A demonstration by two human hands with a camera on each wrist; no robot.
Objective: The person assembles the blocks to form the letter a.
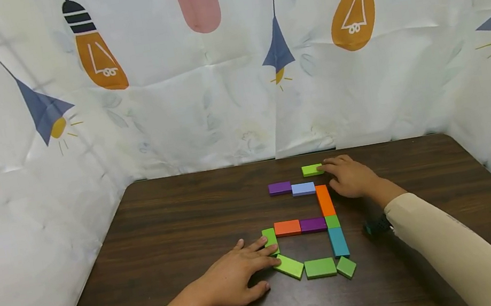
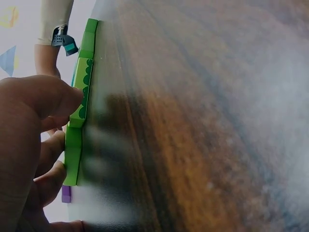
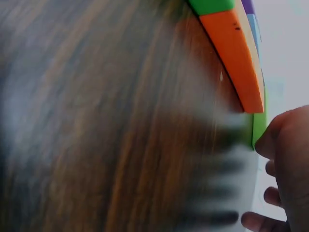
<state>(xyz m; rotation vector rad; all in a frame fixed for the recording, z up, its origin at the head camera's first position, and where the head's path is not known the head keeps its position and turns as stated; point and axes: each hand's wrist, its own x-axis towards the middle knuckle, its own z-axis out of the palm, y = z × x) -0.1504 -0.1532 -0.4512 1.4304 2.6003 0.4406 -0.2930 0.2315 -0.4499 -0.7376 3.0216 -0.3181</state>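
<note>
My left hand (image 1: 237, 276) lies with fingers spread over the lower left of a layout of coloured wooden blocks. Its fingertips touch an upright light green block (image 1: 269, 234) and a slanted light green block (image 1: 292, 266). In the left wrist view the thumb is beside the slanted block's edge (image 2: 82, 92). At the far side my right hand (image 1: 349, 176) touches the right end of another light green block (image 1: 311, 170) with its fingertips. Close by are a light blue block (image 1: 303, 189) and an upright orange block (image 1: 325, 200). Its other fingers extend loosely in the right wrist view.
A purple block (image 1: 279, 188) adjoins the light blue one. Further blocks are orange (image 1: 287, 228), purple (image 1: 313, 225), small green (image 1: 332, 222), teal (image 1: 338, 242), green (image 1: 320, 268) and a tilted green one (image 1: 346, 267). The brown table (image 1: 177, 213) meets a printed curtain (image 1: 221, 124) behind.
</note>
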